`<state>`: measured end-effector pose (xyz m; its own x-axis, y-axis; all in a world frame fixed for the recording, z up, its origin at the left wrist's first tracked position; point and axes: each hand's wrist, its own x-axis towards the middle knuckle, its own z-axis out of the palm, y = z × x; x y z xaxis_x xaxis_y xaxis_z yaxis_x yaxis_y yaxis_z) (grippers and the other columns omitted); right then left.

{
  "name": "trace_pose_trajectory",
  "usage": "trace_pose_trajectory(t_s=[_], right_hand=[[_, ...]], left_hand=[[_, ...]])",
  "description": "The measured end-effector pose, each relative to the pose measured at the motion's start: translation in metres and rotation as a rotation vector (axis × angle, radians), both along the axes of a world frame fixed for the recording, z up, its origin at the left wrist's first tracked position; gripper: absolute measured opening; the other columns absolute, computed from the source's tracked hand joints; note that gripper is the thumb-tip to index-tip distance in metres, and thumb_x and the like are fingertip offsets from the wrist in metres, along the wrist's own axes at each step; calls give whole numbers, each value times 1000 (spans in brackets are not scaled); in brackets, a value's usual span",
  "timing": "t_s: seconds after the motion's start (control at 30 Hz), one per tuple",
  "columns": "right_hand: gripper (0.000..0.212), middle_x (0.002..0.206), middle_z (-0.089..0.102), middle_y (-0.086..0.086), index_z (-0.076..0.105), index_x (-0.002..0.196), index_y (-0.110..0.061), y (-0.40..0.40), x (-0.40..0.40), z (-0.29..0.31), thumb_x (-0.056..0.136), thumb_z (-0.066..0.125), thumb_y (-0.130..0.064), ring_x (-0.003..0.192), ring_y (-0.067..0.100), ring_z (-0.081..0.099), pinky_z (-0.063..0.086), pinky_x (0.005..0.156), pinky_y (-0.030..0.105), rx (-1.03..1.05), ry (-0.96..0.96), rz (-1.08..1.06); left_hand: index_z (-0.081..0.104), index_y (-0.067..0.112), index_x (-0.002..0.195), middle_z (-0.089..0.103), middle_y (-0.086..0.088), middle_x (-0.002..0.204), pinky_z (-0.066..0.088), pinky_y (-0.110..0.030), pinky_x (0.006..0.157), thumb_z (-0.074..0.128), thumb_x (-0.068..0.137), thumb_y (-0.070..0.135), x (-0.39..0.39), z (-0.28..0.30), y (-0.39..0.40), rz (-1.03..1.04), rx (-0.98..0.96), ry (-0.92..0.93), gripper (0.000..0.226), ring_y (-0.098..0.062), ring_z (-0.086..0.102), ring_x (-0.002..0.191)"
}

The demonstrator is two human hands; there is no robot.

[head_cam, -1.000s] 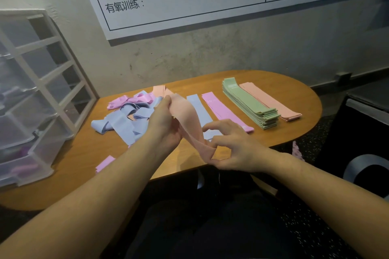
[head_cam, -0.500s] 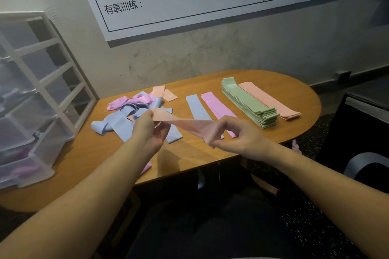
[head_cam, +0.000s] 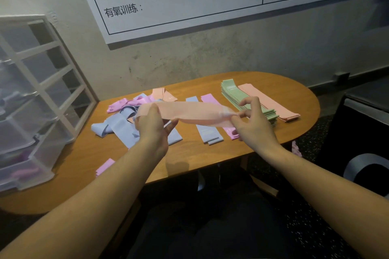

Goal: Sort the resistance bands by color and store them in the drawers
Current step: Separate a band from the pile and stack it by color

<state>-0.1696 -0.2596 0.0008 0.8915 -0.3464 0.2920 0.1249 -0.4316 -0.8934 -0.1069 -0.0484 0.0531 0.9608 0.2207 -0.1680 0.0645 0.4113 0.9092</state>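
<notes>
Head view: peach band (head_cam: 189,112), thin, limp, stretchy, light; held taut above table (head_cam: 210,160) between left hand (head_cam: 152,127) gripping one end and right hand (head_cam: 250,121) pinching other. Best held at ends. Peach pile (head_cam: 271,102) just beyond right hand.

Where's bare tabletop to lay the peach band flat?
Bare wood shows behind the flat peach stack toward the wooden table's far rim, and at the near-left edge beside the clear plastic drawer unit. Crowded: the tangled blue-and-pink band pile.
</notes>
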Motion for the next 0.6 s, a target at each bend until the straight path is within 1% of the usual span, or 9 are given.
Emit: trace_pose_trajectory(t_s=[0.07,0.13,0.2,0.27,0.33,0.4,0.5,0.53,0.6], right_hand=[[31,109,62,-9,41,113,-40,1,-3,3,96,60,-22,73,24,74,62,72,53,71,15,90],[29,120,61,-5,50,118,-30,1,-6,5,98,57,-10,76,26,75,63,71,46,179,33,230],[21,114,67,3,60,114,-19,0,-6,5,99,56,-6,85,24,74,60,75,36,203,77,318],[11,103,70,12,67,105,-11,-2,-6,3,97,61,-8,85,20,69,57,74,31,212,103,354],[6,91,68,8,70,99,-9,-4,-5,0,94,66,-11,77,15,62,53,71,29,205,103,376],[4,83,66,0,71,95,-12,-7,-4,-2,92,71,-14,74,13,56,48,71,29,162,100,398],[8,96,69,12,77,93,-16,-10,-4,-3,87,77,-21,84,15,60,46,79,30,153,166,426],[10,102,70,10,78,93,-17,-12,-4,-3,86,79,-23,90,13,64,47,82,26,154,204,437],[15,112,72,-8,80,95,-20,-13,-4,-1,81,82,-27,103,2,66,49,84,19,122,277,464]], left_hand=[[54,17,108,66,-11,105,58,-31,62,48,100,9,6,0,3,-21,-17,34,13,-23,68,99],[55,16,98,67,-9,102,54,-31,68,50,99,9,12,-1,7,-40,-6,71,9,-22,65,98],[57,16,99,70,-8,106,50,-30,73,43,99,5,19,-3,9,-90,22,82,18,-22,64,97],[58,13,115,73,-6,109,48,-30,70,37,98,2,23,-5,10,-136,30,60,29,-21,63,94],[52,9,129,75,-6,109,51,-34,74,38,97,2,28,-6,10,-163,47,44,35,-22,63,99],[42,7,135,74,-11,112,54,-41,86,39,98,2,34,-4,8,-163,39,29,38,-26,64,111],[29,7,145,70,-16,116,51,-46,98,34,100,2,41,3,4,-169,-17,-1,46,-26,67,107],[25,7,148,68,-15,116,50,-48,101,32,100,2,44,5,2,-175,-31,-11,49,-25,68,102],[24,7,150,66,-11,111,50,-48,100,27,99,1,45,8,-4,-184,-51,-30,51,-23,69,95]])
